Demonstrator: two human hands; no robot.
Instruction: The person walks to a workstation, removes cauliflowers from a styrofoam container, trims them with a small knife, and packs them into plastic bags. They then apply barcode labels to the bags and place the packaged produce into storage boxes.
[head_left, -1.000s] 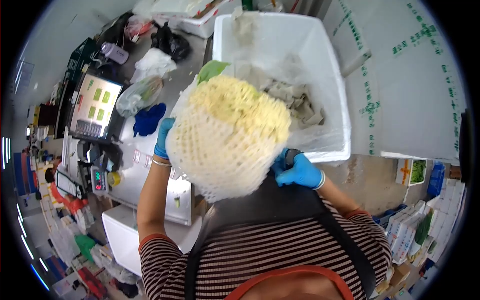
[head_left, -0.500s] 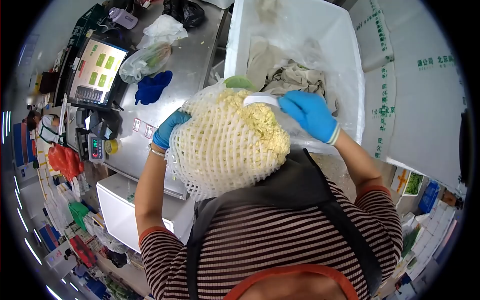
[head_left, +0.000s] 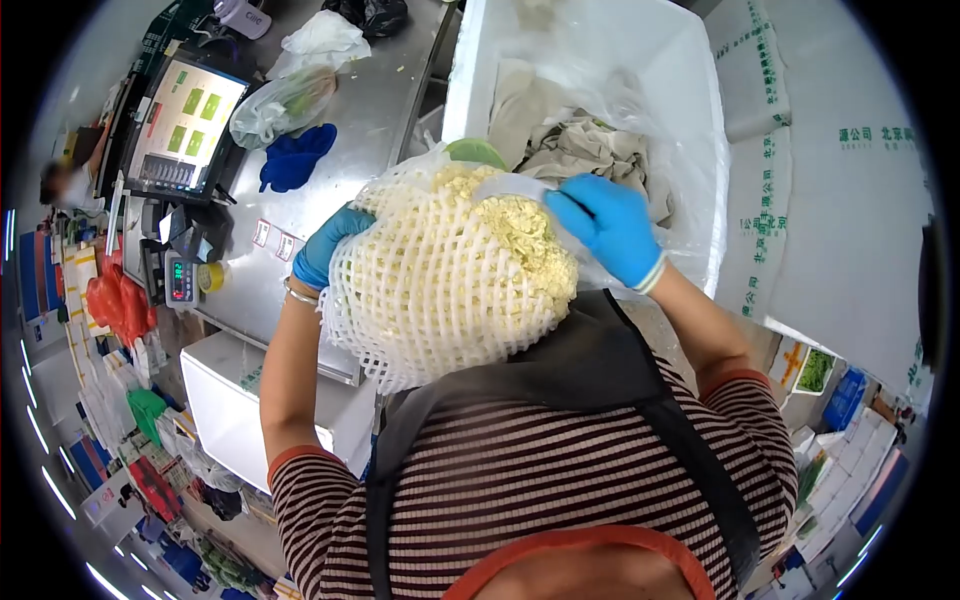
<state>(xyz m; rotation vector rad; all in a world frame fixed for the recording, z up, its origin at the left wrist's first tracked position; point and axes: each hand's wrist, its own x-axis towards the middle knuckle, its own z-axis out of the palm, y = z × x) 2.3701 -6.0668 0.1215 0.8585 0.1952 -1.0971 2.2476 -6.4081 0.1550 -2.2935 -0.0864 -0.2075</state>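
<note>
A large pale-yellow cauliflower (head_left: pixel 528 240) in a white foam net (head_left: pixel 420 275) is held against the dark apron, with a green leaf (head_left: pixel 475 152) at its far edge. Around its left side wraps my left hand (head_left: pixel 333 246) in a blue glove, closed on the netted head; some fingertips are hidden. My right hand (head_left: pixel 610 228), also gloved in blue, is closed round a knife, whose pale blade (head_left: pixel 512 186) lies against the top of the florets. The knife's handle is mostly hidden by the fingers.
Beyond the cauliflower stands a white foam box (head_left: pixel 708 160) with crumpled grey paper (head_left: pixel 590 155). On the metal table (head_left: pixel 340 185) at left are a blue cloth (head_left: pixel 297 158), plastic bags, labels and a screen (head_left: pixel 187 122). A scale (head_left: pixel 180 280) stands nearby. A blurred person (head_left: pixel 75 180) is far left.
Since the first frame my right hand has risen from beside the apron to the cauliflower's top, and the blade now shows there. Over the last half second the blade has shifted slightly left.
</note>
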